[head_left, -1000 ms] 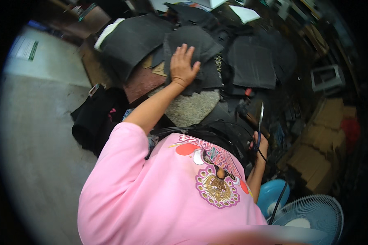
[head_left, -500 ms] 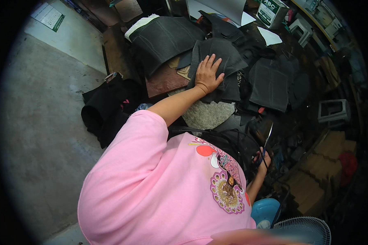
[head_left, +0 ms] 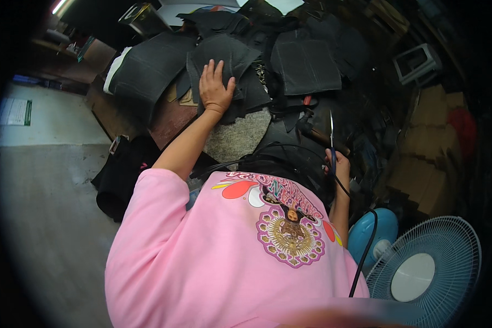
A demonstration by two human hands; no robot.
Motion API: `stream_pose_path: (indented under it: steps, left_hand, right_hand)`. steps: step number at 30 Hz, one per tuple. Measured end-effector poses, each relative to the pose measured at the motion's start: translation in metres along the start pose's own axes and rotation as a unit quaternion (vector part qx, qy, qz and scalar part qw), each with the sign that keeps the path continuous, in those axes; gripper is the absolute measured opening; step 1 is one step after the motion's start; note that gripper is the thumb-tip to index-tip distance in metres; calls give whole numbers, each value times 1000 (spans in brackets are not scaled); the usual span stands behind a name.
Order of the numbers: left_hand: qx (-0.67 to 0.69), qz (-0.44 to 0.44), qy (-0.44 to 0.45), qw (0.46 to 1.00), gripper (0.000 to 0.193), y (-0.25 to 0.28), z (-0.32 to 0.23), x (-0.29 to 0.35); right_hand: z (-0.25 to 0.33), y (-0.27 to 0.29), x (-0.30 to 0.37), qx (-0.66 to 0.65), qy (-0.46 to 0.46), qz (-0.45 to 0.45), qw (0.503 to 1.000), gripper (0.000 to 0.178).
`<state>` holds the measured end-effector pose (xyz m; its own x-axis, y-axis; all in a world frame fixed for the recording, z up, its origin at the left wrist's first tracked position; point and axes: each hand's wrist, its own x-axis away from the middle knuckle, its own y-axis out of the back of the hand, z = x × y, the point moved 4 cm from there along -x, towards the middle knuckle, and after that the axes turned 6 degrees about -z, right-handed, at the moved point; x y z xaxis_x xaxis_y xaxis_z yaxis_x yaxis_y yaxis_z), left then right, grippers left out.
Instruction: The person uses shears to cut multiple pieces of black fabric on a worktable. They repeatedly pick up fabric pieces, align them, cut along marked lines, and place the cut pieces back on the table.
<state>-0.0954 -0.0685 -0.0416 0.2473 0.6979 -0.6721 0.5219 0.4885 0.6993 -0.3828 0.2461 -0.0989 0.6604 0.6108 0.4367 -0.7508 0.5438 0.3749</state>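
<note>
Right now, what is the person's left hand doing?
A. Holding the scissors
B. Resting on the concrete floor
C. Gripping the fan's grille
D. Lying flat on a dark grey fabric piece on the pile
D: the left hand lies palm down, fingers spread, on a dark grey fabric piece, while the right hand holds the scissors upright.

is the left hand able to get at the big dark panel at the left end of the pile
Probably yes. The left hand lies flat on a dark cut piece right beside that big dark panel, with the arm already stretched over the pile and nothing between them. The right hand holds scissors.
</note>
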Motion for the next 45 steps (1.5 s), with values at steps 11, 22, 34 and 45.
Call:
stream_pose_path:
  steps: [11, 22, 34, 45]
  left_hand:
    - [-53, 64, 26, 996, 85, 16, -15, -19]
    - [136, 112, -146, 973, 69, 50, -117, -15]
    - [552, 348, 279, 705, 47, 30, -130, -6]
    - [598, 382, 506, 490, 53, 5, -140, 16]
  right_hand:
    - [-5, 0, 0, 30, -9, 0, 1000, 38]
    - [64, 12, -28, 113, 9, 122, 986, 55]
    - [114, 0, -26, -51, 34, 127, 990, 46]
    - [97, 18, -37, 221, -18, 102, 970, 67]
